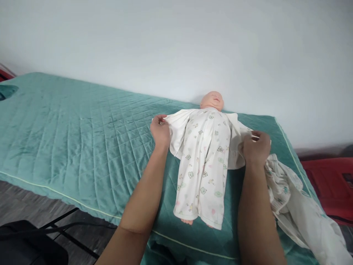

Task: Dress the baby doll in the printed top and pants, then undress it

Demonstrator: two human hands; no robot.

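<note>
A baby doll point(211, 101) lies on its back with its head toward the wall, its feet toward me. White pants point(204, 165) with small printed animals cover it from the chest down to the toes. Around its upper body is a plain white baby shirt point(180, 127), spread out to both sides. My left hand point(160, 129) pinches the sleeve end on the left side. On the other side my right hand point(256, 145) grips the opposite sleeve end, its fingertips partly hidden behind the hand.
A green quilted cover point(82, 147) drapes the table or bed against a white wall point(165, 48). Crumpled white printed clothes point(298, 206) lie at the right edge. A red case point(329, 184) stands beyond that edge, and a black object point(30, 243) sits at lower left.
</note>
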